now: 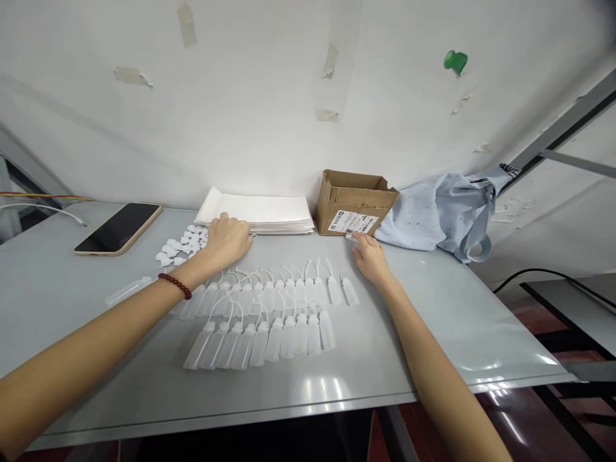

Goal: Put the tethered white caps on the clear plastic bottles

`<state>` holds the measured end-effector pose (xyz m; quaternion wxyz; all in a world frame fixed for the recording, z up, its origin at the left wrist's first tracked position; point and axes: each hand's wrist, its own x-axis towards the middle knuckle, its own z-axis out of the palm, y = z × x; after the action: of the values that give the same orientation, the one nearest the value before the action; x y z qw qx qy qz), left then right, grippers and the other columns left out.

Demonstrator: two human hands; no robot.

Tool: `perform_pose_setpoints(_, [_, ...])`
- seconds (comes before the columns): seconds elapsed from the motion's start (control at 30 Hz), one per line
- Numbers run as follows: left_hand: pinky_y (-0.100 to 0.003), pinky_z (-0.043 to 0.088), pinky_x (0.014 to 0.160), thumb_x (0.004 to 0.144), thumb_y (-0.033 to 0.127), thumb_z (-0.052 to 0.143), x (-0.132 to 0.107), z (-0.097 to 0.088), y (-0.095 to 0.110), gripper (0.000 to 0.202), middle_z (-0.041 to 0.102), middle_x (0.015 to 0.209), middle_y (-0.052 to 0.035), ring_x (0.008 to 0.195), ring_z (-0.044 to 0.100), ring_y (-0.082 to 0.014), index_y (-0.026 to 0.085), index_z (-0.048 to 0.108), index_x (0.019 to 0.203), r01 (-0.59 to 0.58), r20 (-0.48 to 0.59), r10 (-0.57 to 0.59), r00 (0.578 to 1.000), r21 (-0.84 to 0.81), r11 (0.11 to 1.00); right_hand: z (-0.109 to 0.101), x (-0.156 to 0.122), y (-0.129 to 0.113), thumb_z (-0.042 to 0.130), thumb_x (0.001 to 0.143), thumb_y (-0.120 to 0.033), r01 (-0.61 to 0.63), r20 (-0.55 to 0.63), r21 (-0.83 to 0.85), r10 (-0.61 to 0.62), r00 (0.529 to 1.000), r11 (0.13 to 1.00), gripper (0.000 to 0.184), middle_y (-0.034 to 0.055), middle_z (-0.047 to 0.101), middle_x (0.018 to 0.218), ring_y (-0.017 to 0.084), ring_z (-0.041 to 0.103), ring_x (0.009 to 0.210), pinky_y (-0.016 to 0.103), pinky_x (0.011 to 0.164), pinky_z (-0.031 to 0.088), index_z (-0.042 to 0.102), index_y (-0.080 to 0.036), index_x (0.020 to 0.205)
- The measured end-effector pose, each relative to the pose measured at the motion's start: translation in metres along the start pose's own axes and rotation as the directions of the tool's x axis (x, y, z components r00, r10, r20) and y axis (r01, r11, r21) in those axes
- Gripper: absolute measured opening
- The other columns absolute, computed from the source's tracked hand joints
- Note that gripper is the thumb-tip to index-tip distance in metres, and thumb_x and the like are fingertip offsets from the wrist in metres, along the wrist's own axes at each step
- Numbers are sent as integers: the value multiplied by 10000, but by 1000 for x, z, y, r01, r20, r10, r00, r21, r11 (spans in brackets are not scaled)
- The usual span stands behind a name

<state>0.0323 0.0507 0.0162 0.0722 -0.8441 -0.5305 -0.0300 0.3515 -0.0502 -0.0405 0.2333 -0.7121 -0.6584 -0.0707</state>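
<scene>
Resting left hand, fingers loose, on white paper; right hand curled by a cardboard box, grip unclear; risking scattered plastic bottles from a bump.

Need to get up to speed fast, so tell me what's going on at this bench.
A person is working with bare hands at a grey table. Their left hand sits at the edge of a stack of white sheets. Their right hand is at the corner of a cardboard box. Two rows of small plastic bottles lie between the hands.
</scene>
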Motion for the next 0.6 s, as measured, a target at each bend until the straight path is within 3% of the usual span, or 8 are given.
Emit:
perform_pose_setpoints(0.17, [-369, 434, 717, 792, 214, 459, 4, 2, 0, 280, 691, 792, -193, 918, 578, -350, 102, 716, 773, 15, 46, -13, 999, -37, 999, 6, -1, 2, 431, 838, -100, 9, 25, -77, -7, 1000, 997, 384, 147, 539, 1329, 306, 455, 1225, 456, 896, 434, 527, -171, 1203])
perform_pose_setpoints(0.43, [-376, 440, 655, 785, 276, 465, 0, 2, 3, 315, 681, 751, -219, 833, 612, -365, 84, 714, 760, 25, 26, -23, 999, -105, 994, 8, -1, 7, 405, 816, -51, 7, -13, -101, -9, 1000, 995, 414, 192, 529, 1236, 309, 501, 1133, 451, 873, 437, 524, -123, 1206])
perform_pose_setpoints(0.6, [-355, 436, 623, 764, 229, 481, 6, 6, 3, 270, 697, 735, -177, 721, 642, -322, 111, 724, 743, 24, -2, -25, 1000, -223, 975, 10, 1, 15, 427, 785, -49, 1, -67, -82, -7, 998, 997, 419, 179, 561, 1090, 312, 511, 1051, 474, 870, 437, 560, -128, 1173])
